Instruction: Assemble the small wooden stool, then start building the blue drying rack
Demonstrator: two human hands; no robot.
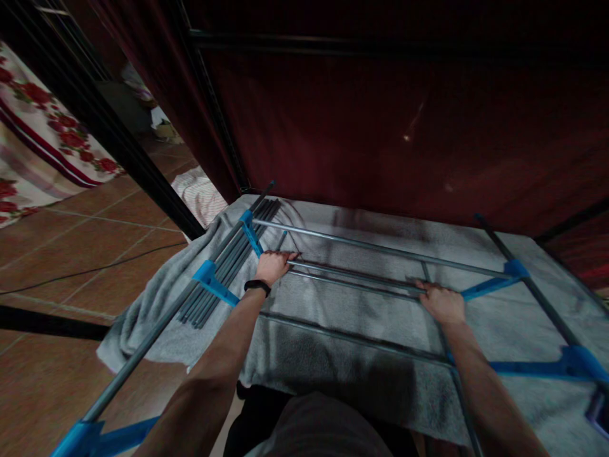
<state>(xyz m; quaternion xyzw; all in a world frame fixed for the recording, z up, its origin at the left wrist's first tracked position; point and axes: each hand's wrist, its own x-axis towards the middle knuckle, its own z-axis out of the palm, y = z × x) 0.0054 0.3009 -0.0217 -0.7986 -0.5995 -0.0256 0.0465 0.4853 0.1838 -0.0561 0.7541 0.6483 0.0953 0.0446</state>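
Note:
A frame of grey metal rods joined by blue plastic connectors lies on a grey towel. My left hand, with a black band at the wrist, is closed on the left end of a thin metal rod in the middle of the frame. My right hand grips the right end of the same rod, next to a blue connector arm. A bundle of loose dark rods rests at the left, just beside my left hand.
A dark red fabric wall on a black frame stands right behind the towel. Terracotta floor tiles with a thin cable lie to the left. Floral cloth hangs at far left. A long side rod runs toward me.

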